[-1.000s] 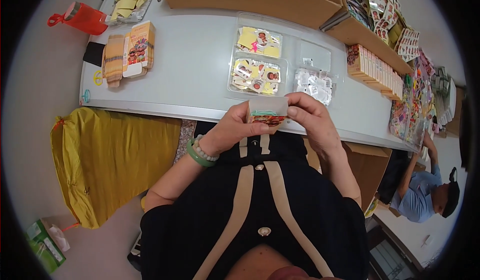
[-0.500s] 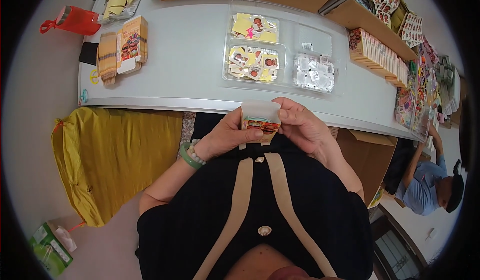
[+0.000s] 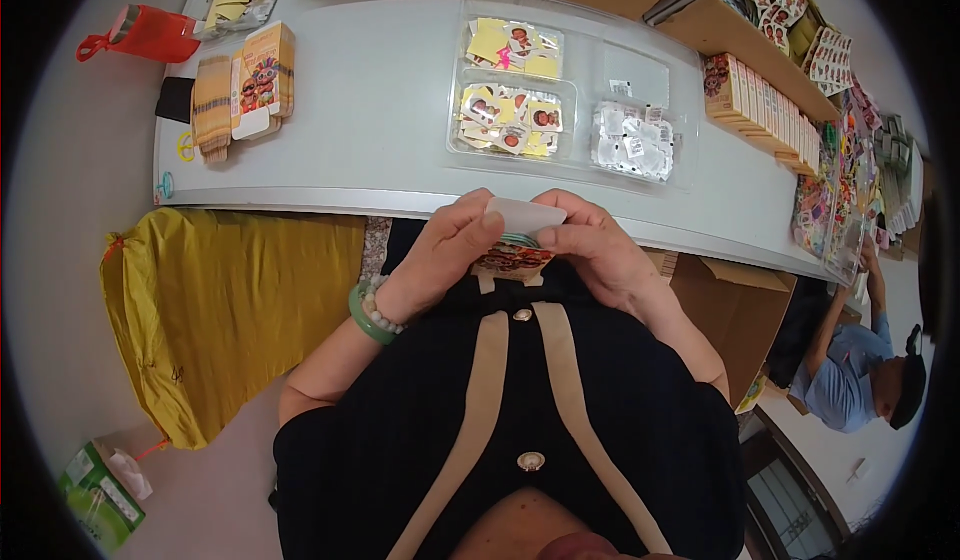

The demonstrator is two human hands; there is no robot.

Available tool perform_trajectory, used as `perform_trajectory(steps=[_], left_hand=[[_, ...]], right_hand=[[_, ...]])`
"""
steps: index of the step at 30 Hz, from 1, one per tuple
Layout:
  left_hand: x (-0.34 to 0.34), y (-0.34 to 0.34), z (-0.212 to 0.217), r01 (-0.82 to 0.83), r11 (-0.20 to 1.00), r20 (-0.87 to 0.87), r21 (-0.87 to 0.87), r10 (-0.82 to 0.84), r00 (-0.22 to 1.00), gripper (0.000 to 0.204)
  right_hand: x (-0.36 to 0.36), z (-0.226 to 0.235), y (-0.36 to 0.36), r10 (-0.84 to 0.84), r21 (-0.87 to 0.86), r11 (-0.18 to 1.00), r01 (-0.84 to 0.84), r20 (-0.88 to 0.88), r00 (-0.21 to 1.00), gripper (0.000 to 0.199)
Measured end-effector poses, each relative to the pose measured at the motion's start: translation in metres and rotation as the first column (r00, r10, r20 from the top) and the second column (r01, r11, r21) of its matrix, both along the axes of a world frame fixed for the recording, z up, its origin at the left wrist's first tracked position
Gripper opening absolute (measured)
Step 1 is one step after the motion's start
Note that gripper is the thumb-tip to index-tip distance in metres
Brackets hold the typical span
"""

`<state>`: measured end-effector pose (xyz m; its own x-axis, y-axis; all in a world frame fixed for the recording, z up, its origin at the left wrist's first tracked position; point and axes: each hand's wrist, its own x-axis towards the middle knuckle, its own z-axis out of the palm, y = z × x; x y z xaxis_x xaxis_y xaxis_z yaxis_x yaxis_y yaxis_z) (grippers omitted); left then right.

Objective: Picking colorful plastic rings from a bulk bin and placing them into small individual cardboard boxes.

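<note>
A small printed carton [image 3: 513,259] is held upright in front of my body, just off the table's near edge. Its white top flap [image 3: 527,217] stands up, and something pale green shows inside the opening. My left hand [image 3: 450,244] grips the carton's left side, thumb at the flap's edge. On the other side, my right hand [image 3: 592,244] has its thumb and fingers closed on the right edge near the flap. Beyond them on the table lies a clear divided tray [image 3: 583,172] with small picture cards [image 3: 510,120], yellow pieces and white sachets [image 3: 632,142].
Flattened cartons [image 3: 262,85] lie at the left beside a red pouch [image 3: 160,38]. A row of filled-looking cartons [image 3: 760,110] stands at the right near a large cardboard box [image 3: 735,30]. A yellow sack [image 3: 235,310] is below the table; a person [image 3: 852,375] works at far right.
My left thumb has moved up from the carton's front to the flap. The flap has tilted, and my right thumb has shifted down and left along its edge.
</note>
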<state>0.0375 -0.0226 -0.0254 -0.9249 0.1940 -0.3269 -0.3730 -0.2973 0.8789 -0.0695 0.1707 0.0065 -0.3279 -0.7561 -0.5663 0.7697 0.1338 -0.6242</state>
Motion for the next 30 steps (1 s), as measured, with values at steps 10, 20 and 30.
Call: perform_trajectory(steps=[10, 20, 30], left_hand=[[-0.003, 0.004, 0.033, -0.206, 0.960, 0.287, 0.191, 0.146, 0.947, 0.033], [-0.016, -0.006, 0.007, -0.145, 0.982, 0.233, 0.118, 0.115, 0.966, 0.016], [-0.018, -0.016, 0.003, 0.055, 0.961, -0.202, -0.270, -0.113, 0.973, 0.027]], right_hand=[[-0.001, 0.000, -0.010, -0.014, 0.079, 0.997, 0.006, 0.109, 0.994, 0.022], [-0.005, 0.000, -0.013, 0.139, 0.090, 0.990, -0.113, -0.797, 0.588, 0.027], [-0.009, 0.008, -0.011, 0.207, 0.180, 0.960, -0.215, -0.972, 0.110, 0.023]])
